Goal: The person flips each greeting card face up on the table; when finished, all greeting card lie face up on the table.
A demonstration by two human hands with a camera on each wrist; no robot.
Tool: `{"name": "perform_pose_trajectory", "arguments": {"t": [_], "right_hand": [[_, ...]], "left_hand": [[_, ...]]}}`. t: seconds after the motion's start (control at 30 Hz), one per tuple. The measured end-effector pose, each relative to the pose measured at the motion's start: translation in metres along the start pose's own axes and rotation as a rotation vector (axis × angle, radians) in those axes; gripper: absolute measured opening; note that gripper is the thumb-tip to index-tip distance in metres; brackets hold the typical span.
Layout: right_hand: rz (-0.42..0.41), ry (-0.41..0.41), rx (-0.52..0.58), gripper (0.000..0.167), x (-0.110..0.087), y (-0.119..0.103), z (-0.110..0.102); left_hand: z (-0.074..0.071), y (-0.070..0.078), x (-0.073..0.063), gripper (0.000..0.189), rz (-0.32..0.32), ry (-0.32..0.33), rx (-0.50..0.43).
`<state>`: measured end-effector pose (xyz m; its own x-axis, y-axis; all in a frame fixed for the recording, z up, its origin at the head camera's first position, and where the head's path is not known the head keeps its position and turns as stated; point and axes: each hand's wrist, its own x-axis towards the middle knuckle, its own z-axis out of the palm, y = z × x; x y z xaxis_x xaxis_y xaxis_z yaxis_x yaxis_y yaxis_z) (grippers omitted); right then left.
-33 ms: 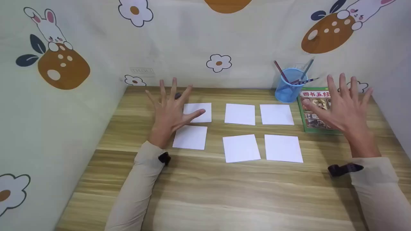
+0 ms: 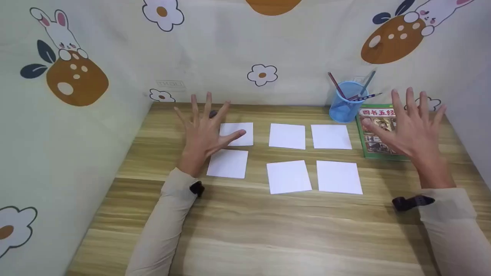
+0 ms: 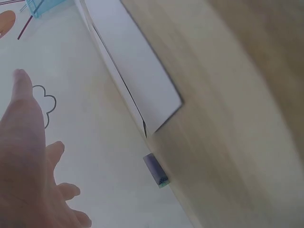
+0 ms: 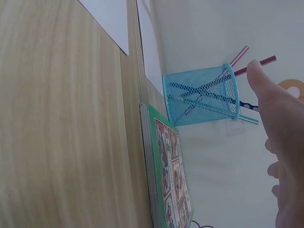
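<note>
With fingers spread wide, my left hand point(image 2: 205, 134) hovers over the left pair of white square papers, partly covering the far one point(image 2: 241, 134). The near one point(image 2: 228, 164) lies below its thumb. A small dark cylinder point(image 3: 156, 170) lies beyond that hand and is mostly hidden in the head view. My right hand point(image 2: 416, 134), fingers also splayed, is above a green-edged book point(image 2: 378, 147) and hides part of its cover. Neither hand holds anything. To the right of the left pair, more white papers point(image 2: 287, 136) lie in two rows.
A blue mesh pen cup point(image 2: 343, 111) with several pencils stands at the back right, beside the book. Wood-grain table point(image 2: 268, 234) extends toward the front. Patterned cloth walls point(image 2: 215, 50) border the back and sides.
</note>
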<state>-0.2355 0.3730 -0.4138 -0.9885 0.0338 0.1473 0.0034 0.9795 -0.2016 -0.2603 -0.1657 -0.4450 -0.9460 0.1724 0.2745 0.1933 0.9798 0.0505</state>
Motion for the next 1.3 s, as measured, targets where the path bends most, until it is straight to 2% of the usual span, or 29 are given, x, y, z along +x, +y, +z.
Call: {"name": "perform_pose_trajectory", "arguments": {"t": [0.2,0.33,0.43,0.5,0.57,0.63,0.77,0.83,0.9,1.0,1.07,1.17,1.3], "right_hand": [[0.006,0.016,-0.005,0.117,-0.005,0.002,-0.002],[0.013,0.060,-0.002,0.117,-0.015,-0.002,-0.005],[0.022,0.121,0.050,0.110,-0.026,-0.008,-0.006],[0.029,0.142,0.091,0.102,-0.034,-0.013,-0.006],[-0.003,0.146,0.141,0.090,-0.041,-0.020,-0.004],[-0.067,0.095,0.188,0.077,-0.046,-0.027,-0.002],[-0.243,-0.084,0.295,0.049,-0.050,-0.040,0.006],[-0.299,-0.183,0.326,0.038,-0.051,-0.046,0.011],[-0.340,-0.271,0.335,0.035,-0.052,-0.050,0.017],[-0.361,-0.371,0.336,0.040,-0.054,-0.054,0.024],[-0.370,-0.404,0.336,0.049,-0.055,-0.055,0.028],[-0.381,-0.427,0.308,0.062,-0.057,-0.056,0.030],[-0.404,-0.451,0.254,0.077,-0.060,-0.056,0.026]], "left_hand": [[-0.001,0.006,0.004,0.106,0.005,-0.006,0.025],[-0.004,0.019,0.003,0.106,0.020,0.005,0.016],[-0.006,0.036,0.000,0.097,0.076,0.045,-0.025],[-0.008,0.051,-0.005,0.086,0.137,0.075,-0.085],[-0.010,0.069,-0.010,0.075,0.202,0.076,-0.144],[-0.013,0.090,-0.015,0.066,0.263,0.035,-0.209],[-0.015,0.136,-0.023,0.061,0.384,-0.093,-0.298],[-0.012,0.158,-0.028,0.060,0.456,-0.149,-0.320],[-0.010,0.177,-0.032,0.058,0.526,-0.201,-0.302],[-0.005,0.201,-0.037,0.057,0.597,-0.277,-0.256],[-0.002,0.214,-0.038,0.059,0.617,-0.322,-0.227],[0.001,0.228,-0.036,0.070,0.614,-0.382,-0.213],[0.003,0.237,-0.037,0.082,0.584,-0.442,-0.210]]}}
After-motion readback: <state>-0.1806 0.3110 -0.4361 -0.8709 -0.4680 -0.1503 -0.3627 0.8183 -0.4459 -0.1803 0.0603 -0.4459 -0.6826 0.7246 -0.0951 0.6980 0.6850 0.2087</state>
